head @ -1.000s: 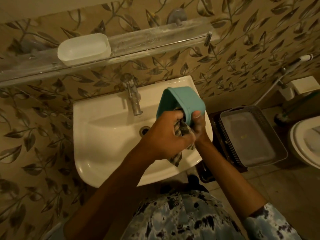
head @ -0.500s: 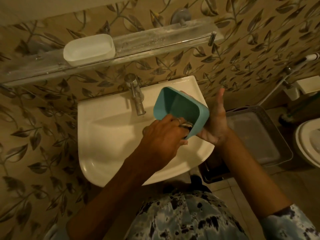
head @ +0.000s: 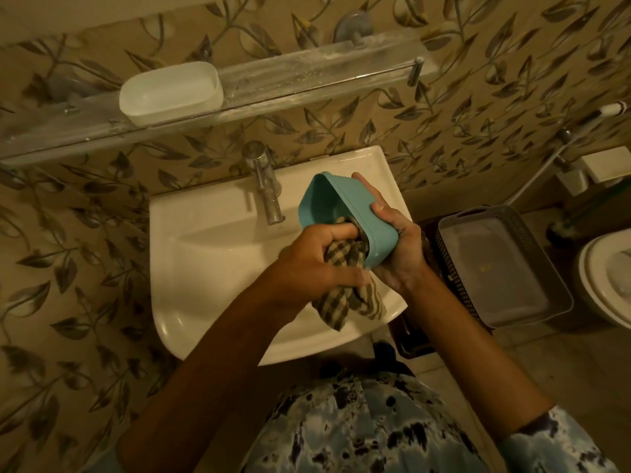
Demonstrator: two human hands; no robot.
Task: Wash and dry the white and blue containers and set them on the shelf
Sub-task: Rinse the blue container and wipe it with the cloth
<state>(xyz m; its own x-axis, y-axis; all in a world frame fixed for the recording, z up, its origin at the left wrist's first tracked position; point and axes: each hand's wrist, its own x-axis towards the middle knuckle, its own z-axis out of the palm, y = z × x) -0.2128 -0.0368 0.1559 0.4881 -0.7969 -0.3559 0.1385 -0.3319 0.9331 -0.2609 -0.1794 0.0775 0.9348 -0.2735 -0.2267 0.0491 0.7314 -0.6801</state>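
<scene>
A blue container (head: 358, 213) is held tilted on its side over the white sink (head: 205, 261), its opening facing left. My right hand (head: 396, 247) grips it from the right and underneath. My left hand (head: 317, 264) is closed on a checked cloth (head: 345, 285) and pushes part of it into the container's lower end; the rest of the cloth hangs down. A white container (head: 170, 92) stands upright on the glass shelf (head: 307, 80) above the sink, left of the tap.
A metal tap (head: 264, 186) rises at the back of the sink, just left of the blue container. A grey basket (head: 505, 268) sits on the floor to the right, with a toilet (head: 604, 278) beyond it. Leaf-patterned wall tiles surround the sink.
My right hand, spread flat behind the container half a second ago, now wraps around it. The cloth, earlier mostly hidden under my left hand, now hangs out below the container.
</scene>
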